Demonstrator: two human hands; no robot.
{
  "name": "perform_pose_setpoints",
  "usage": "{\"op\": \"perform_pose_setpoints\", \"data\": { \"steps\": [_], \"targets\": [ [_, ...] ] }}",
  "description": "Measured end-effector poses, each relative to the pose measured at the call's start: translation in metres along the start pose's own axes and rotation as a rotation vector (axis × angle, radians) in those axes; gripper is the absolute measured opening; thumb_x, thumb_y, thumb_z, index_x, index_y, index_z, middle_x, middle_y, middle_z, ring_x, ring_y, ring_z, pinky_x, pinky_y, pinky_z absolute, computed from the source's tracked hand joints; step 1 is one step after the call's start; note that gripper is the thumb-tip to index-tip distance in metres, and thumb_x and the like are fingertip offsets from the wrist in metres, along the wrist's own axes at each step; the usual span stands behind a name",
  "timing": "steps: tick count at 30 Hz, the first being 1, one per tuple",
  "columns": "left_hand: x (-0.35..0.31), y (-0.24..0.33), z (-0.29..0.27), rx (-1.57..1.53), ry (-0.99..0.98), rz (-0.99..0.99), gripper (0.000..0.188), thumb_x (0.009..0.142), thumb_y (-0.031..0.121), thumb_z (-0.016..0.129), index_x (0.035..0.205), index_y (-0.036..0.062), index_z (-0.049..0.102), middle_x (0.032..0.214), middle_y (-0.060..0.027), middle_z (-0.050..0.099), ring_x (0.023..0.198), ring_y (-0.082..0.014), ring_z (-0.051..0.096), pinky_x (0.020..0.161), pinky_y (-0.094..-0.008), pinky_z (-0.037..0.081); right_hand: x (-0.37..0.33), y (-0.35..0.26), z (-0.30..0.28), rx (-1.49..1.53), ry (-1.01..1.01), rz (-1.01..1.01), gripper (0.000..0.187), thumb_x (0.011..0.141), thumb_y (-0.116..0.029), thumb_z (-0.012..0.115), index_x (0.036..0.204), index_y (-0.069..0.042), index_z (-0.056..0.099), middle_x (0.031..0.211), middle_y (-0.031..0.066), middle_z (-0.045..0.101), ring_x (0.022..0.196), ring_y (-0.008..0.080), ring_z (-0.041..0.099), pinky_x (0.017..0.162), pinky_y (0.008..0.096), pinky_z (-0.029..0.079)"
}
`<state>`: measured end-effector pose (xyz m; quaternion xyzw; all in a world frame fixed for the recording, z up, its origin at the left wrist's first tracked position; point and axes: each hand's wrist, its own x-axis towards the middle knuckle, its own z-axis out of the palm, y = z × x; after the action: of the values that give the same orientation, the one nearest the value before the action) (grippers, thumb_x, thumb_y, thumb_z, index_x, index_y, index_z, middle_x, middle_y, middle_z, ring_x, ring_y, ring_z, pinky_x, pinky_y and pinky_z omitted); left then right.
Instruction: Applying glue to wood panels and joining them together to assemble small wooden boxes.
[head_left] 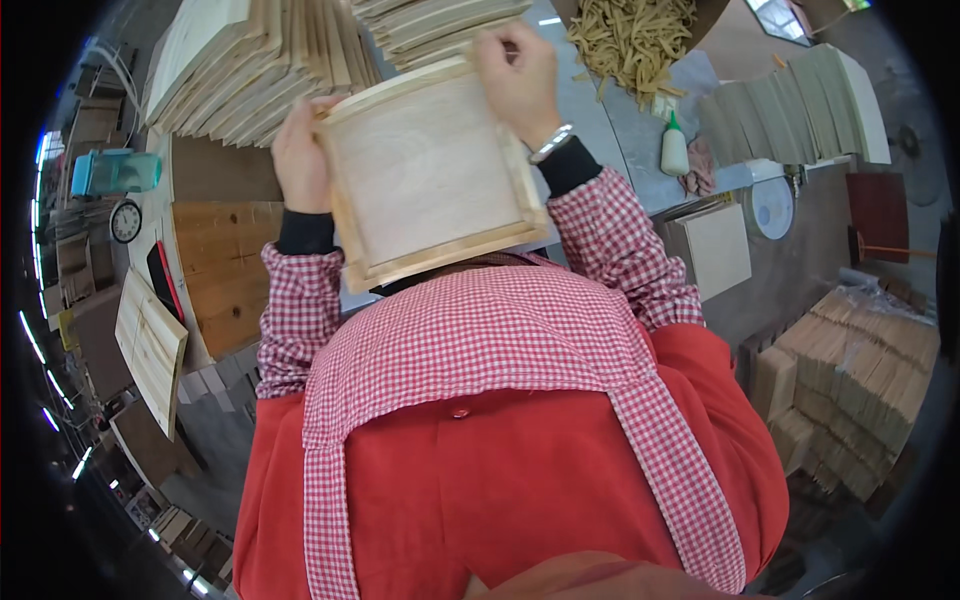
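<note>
In front of my chest is a shallow square wooden tray (425, 165) with a pale flat bottom and raised light-wood rims, tilted up slightly. My left hand (303, 160) grips its left side near the far corner, the fingers partly hidden behind the rim. Over the far right corner, my right hand (520, 85) is closed, with thumb and fingers curled together. Whatever it pinches, if anything, is too small to make out. Its wrist wears a metal band (552, 143).
Stacked wooden panels (255, 70) stand far left, with more panels (430, 25) beyond the tray. Far right are a box of tan strips (635, 40), a green-capped glue bottle (674, 148) and a row of panels (790, 110). Bundled wood pieces (850, 370) sit at right.
</note>
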<state>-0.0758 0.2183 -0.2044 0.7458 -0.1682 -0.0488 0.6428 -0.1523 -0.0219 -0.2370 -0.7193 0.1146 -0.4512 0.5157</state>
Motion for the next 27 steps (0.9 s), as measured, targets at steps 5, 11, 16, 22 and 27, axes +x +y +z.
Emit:
{"op": "perform_pose_setpoints", "data": {
  "steps": [5,11,16,22,27],
  "targets": [
    [-0.003,-0.006,-0.016,0.031,0.048,-0.076,0.041,0.103,0.025,0.036,0.100,-0.0053,0.064,0.104,-0.0147,0.067,0.097,-0.0182,0.059,0.091,-0.0296,0.042,-0.005,0.015,0.006,0.100,-0.065,0.086,0.016,0.089,-0.013,0.062,0.086,0.002,0.063,0.070,0.0036,0.059,0.065,0.0074,0.054,0.055,0.0248,0.043],
    [-0.006,0.008,-0.004,-0.065,0.044,-0.130,0.048,0.104,0.028,0.031,0.111,-0.0088,0.061,0.113,-0.0180,0.064,0.103,-0.0210,0.058,0.098,-0.0323,0.041,-0.014,0.189,-0.101,-0.588,-0.101,0.354,0.024,0.086,-0.024,0.062,0.093,-0.001,0.063,0.088,0.0146,0.064,0.084,0.0300,0.061,0.074,0.0386,0.048],
    [-0.003,0.005,-0.007,-0.024,0.065,-0.148,0.047,0.103,0.026,0.030,0.117,-0.0102,0.058,0.112,-0.0177,0.064,0.106,-0.0221,0.058,0.101,-0.0340,0.040,-0.048,0.299,-0.136,-1.085,-0.129,0.428,0.029,0.083,-0.029,0.060,0.091,-0.002,0.063,0.086,0.0168,0.064,0.086,0.0360,0.059,0.077,0.0434,0.048],
    [-0.020,0.013,-0.013,0.172,0.062,-0.005,0.028,0.085,0.013,0.049,0.101,0.0011,0.067,0.102,-0.0112,0.067,0.100,-0.0205,0.061,0.089,-0.0347,0.047,-0.063,0.330,-0.159,-0.522,-0.853,0.430,0.024,0.093,-0.020,0.047,0.092,-0.005,0.066,0.081,0.0114,0.065,0.068,0.0231,0.062,0.065,0.0368,0.051],
    [-0.003,-0.024,0.008,0.091,0.167,0.163,0.021,0.080,0.007,0.051,0.080,0.0088,0.072,0.086,-0.0095,0.070,0.087,-0.0208,0.066,0.082,-0.0325,0.049,-0.074,0.269,-0.175,-0.869,-0.737,0.191,0.038,0.086,-0.033,0.059,0.080,0.003,0.069,0.071,0.0236,0.063,0.060,0.0317,0.061,0.058,0.0454,0.045]
  ]
}}
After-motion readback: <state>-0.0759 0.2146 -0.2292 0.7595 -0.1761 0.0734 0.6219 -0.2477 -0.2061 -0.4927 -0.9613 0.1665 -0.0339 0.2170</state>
